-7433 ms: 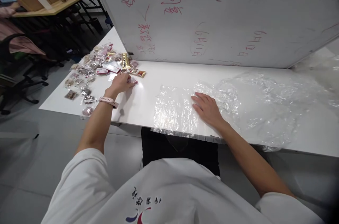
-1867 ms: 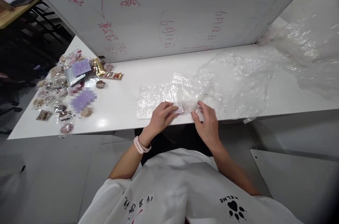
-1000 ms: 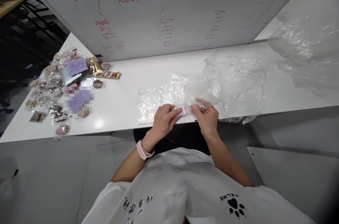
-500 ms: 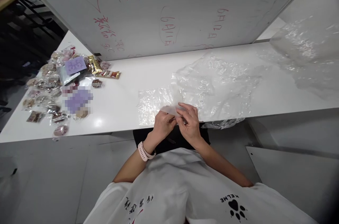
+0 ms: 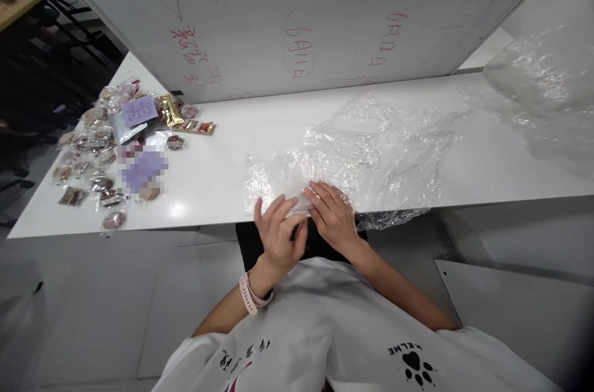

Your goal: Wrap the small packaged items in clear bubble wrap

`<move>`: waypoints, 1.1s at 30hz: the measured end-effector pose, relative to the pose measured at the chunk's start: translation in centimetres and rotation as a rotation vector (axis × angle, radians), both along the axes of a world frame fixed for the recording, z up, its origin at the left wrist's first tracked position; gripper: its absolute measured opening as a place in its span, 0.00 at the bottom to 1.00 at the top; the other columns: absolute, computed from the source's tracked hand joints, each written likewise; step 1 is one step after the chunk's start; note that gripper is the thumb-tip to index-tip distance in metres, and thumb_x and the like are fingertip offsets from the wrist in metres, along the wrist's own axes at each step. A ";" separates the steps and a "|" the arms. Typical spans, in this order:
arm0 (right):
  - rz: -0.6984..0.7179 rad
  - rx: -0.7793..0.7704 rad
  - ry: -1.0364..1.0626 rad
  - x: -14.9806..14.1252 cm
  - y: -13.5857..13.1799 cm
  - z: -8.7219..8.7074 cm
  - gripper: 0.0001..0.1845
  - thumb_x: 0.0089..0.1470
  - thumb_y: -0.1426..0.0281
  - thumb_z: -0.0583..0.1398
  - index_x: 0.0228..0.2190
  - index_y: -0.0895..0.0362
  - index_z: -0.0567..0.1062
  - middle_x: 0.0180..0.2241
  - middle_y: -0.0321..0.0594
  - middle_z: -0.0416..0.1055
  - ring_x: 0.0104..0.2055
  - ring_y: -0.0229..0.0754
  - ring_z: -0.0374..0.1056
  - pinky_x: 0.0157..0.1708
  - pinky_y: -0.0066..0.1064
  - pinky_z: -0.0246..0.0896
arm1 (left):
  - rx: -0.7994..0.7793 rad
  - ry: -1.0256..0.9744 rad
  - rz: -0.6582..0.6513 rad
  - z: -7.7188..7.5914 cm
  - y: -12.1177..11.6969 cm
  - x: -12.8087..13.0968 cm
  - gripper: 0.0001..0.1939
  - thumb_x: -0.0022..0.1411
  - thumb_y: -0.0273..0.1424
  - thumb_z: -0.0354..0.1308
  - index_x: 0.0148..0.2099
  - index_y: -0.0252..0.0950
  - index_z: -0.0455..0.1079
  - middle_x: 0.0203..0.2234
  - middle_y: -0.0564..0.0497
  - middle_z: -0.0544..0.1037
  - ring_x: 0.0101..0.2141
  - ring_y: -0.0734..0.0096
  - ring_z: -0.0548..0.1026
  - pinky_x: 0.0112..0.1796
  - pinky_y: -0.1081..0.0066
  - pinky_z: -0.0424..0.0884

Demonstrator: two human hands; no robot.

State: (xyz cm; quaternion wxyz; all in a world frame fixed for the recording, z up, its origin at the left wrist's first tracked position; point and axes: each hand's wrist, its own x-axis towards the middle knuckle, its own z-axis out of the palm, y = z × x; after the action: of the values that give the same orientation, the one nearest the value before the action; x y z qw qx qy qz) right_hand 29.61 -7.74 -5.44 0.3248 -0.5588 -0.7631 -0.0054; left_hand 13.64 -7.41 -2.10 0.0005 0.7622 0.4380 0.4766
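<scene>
My left hand (image 5: 281,234) is at the table's front edge with its fingers spread and thumb curved in. Its fingertips touch the near edge of a clear plastic bag (image 5: 262,185) that lies flat on the table. Close beside it, my right hand (image 5: 335,217) rests with fingers stretched out over the same near edge of the plastic. A whitish fold of film (image 5: 299,203) shows between the two hands. Under and beyond my right hand spreads a larger crinkled clear plastic sheet (image 5: 394,157), part of which hangs over the front edge.
Several wrapped snacks (image 5: 95,141) are heaped at the table's left end, with a purple card (image 5: 139,111) and a gold packet (image 5: 171,110) among them. A whiteboard (image 5: 260,21) with red writing stands along the back. More clear plastic (image 5: 547,89) is bunched at the right.
My left hand has gone from a pinch on the plastic to spread fingers. The right hand's fingers have flattened onto it. The raised film between them now lies lower.
</scene>
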 end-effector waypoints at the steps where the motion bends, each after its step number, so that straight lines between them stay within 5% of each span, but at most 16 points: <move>1: 0.000 -0.010 -0.012 0.0 0.0 0.0 0.22 0.66 0.71 0.53 0.60 0.50 0.70 0.60 0.43 0.69 0.64 0.47 0.61 0.62 0.45 0.57 | -0.020 0.011 -0.045 -0.1 -0.4 -0.1 0.07 0.64 0.27 0.59 0.45 0.41 0.68 0.47 0.46 0.76 0.53 0.58 0.72 0.59 0.46 0.59; 4: 0.011 -0.027 -0.075 0.2 -0.1 0.2 0.21 0.67 0.70 0.54 0.59 0.47 0.72 0.61 0.44 0.67 0.64 0.49 0.60 0.62 0.46 0.56 | -0.151 -0.125 0.005 -1.2 -1.4 -0.6 0.07 0.64 0.28 0.59 0.45 0.40 0.68 0.43 0.46 0.76 0.49 0.61 0.74 0.54 0.53 0.67; 8: 0.053 -0.040 -0.139 0.4 -0.2 0.5 0.22 0.65 0.60 0.56 0.59 0.46 0.71 0.61 0.47 0.65 0.64 0.53 0.58 0.60 0.48 0.55 | -0.461 -0.640 0.185 -2.2 -3.3 -2.0 0.12 0.65 0.33 0.60 0.50 0.39 0.67 0.51 0.44 0.72 0.53 0.63 0.73 0.56 0.58 0.70; 11: 0.047 -0.031 -0.148 0.2 -0.1 0.5 0.25 0.65 0.55 0.55 0.60 0.45 0.70 0.59 0.49 0.65 0.63 0.54 0.57 0.59 0.50 0.54 | -0.775 -1.097 0.165 0.0 -3.9 -3.1 0.20 0.65 0.32 0.61 0.57 0.41 0.65 0.59 0.44 0.69 0.59 0.62 0.70 0.61 0.60 0.68; 14: 0.031 -0.009 -0.150 0.0 -0.1 0.4 0.23 0.66 0.57 0.55 0.60 0.45 0.70 0.59 0.49 0.65 0.62 0.54 0.57 0.56 0.49 0.55 | -1.010 -1.475 0.129 3.4 -3.4 -4.0 0.16 0.64 0.27 0.60 0.55 0.36 0.68 0.60 0.42 0.68 0.60 0.59 0.70 0.62 0.58 0.68; 18: 0.012 -0.019 -0.148 -0.2 -0.2 0.4 0.21 0.66 0.63 0.55 0.59 0.44 0.71 0.58 0.48 0.65 0.61 0.54 0.57 0.56 0.48 0.55 | -1.089 -1.707 0.206 5.9 -3.1 -4.2 0.12 0.64 0.21 0.56 0.50 0.30 0.71 0.58 0.38 0.70 0.60 0.58 0.70 0.60 0.59 0.71; 21: 0.004 -0.005 -0.139 -0.4 -0.2 0.4 0.21 0.66 0.66 0.56 0.58 0.44 0.71 0.58 0.47 0.65 0.60 0.53 0.57 0.56 0.48 0.56 | -1.092 -1.732 0.247 5.7 -3.2 -3.8 0.14 0.63 0.18 0.55 0.50 0.31 0.71 0.56 0.39 0.73 0.58 0.61 0.73 0.57 0.64 0.74; 25: -0.001 0.006 -0.114 -0.5 -0.2 0.3 0.21 0.65 0.68 0.56 0.58 0.44 0.71 0.58 0.47 0.65 0.61 0.53 0.57 0.56 0.48 0.59 | -1.192 -1.628 0.136 4.5 -1.7 -3.4 0.13 0.60 0.22 0.61 0.48 0.29 0.72 0.49 0.38 0.77 0.51 0.62 0.78 0.52 0.66 0.78; 29: 0.010 0.007 -0.104 -0.4 -0.2 0.3 0.21 0.65 0.69 0.57 0.57 0.44 0.72 0.57 0.46 0.66 0.61 0.52 0.57 0.56 0.46 0.62 | -1.187 -1.170 0.057 2.8 1.1 -3.2 0.15 0.54 0.32 0.70 0.42 0.32 0.73 0.28 0.52 0.76 0.25 0.77 0.74 0.28 0.75 0.73; 33: 0.005 0.013 -0.107 -0.4 -0.2 0.3 0.21 0.65 0.69 0.57 0.57 0.45 0.72 0.57 0.46 0.66 0.61 0.53 0.57 0.55 0.47 0.63 | -0.912 -0.650 0.151 1.6 2.9 -2.7 0.13 0.54 0.38 0.69 0.33 0.34 0.72 0.22 0.58 0.69 0.23 0.80 0.64 0.25 0.77 0.62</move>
State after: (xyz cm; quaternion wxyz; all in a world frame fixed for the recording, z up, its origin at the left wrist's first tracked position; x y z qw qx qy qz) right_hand 29.21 -7.95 -5.14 0.2872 -0.5535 -0.7808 -0.0394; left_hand 10.92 -4.49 -0.49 0.4303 0.4653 0.6304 0.4482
